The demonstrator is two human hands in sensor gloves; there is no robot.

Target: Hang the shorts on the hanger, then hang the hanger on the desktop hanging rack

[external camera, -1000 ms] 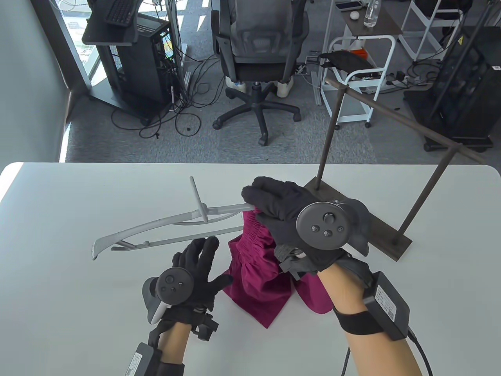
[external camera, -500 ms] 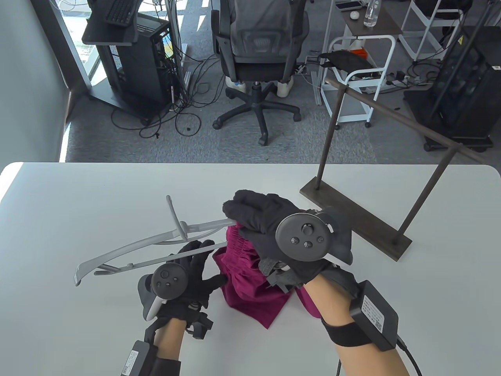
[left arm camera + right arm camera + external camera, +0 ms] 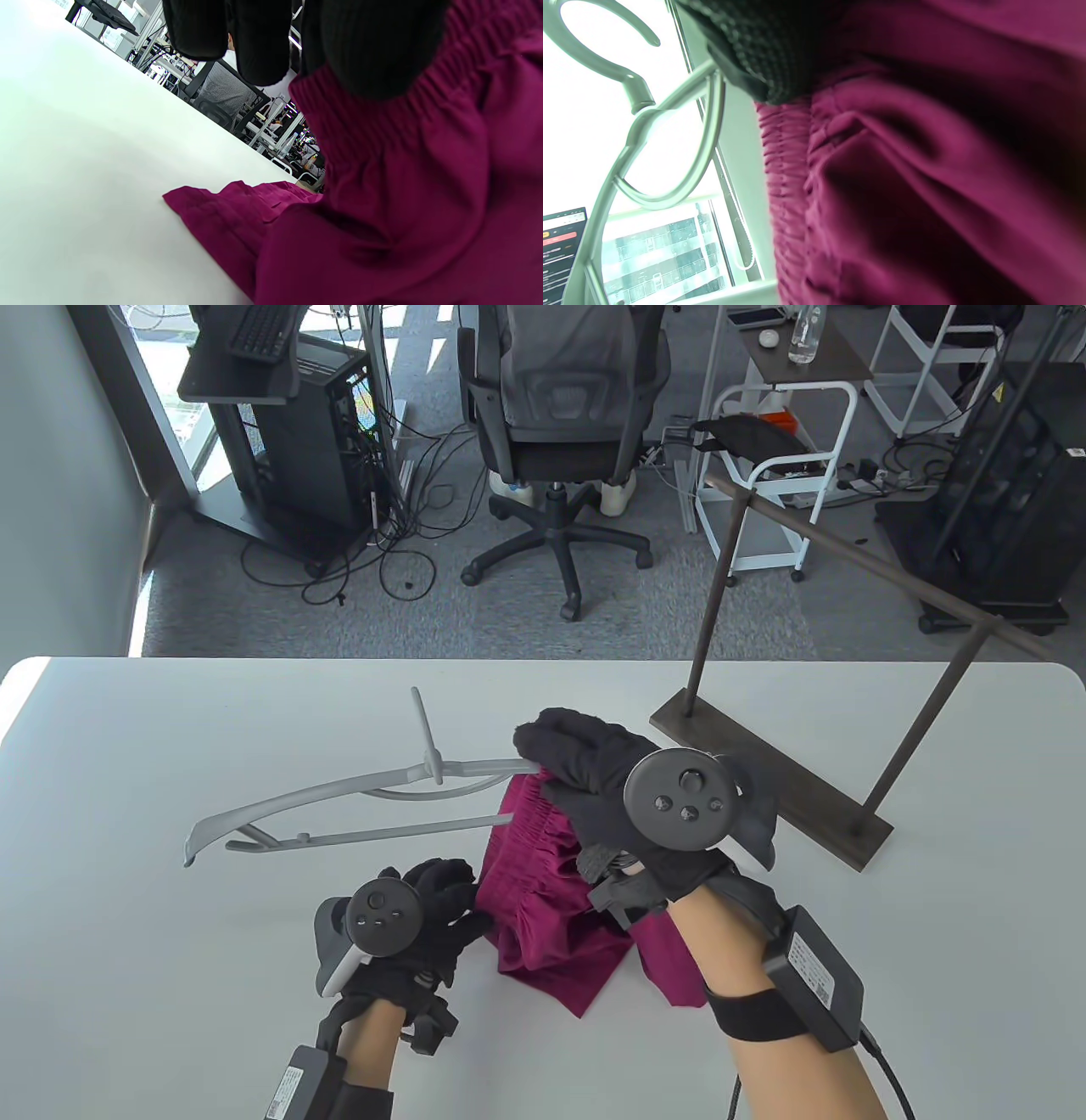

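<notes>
the magenta shorts [image 3: 556, 899] lie bunched on the white table [image 3: 170, 967], in front of the near end of the desktop hanging rack [image 3: 768, 793], whose dark base plate sits on the table with two thin posts carrying a crossbar. the gathered elastic waistband is lifted off the table at the end towards the rack, and the legs trail back towards the person.

the right hand [image 3: 611, 785] is curled over the right end of the grey plastic hanger [image 3: 356, 806] together with the top of the waistband; its fingers [image 3: 746, 55] close down on both, so it grips hanger and fabric at once. the hanger reaches out from the shorts away from the rack, raised above the table, its hook pointing towards the far table edge and its lower bar's free end meeting the waistband.

the left hand [image 3: 428, 912] sits at the side of the shorts away from the rack, fingers curled, with the fingertips [image 3: 373, 46] pressed onto the waistband; whether the thumb pinches the cloth from beneath cannot be told.

white labels on the packs strapped to both forearms carry print too small to read.
</notes>
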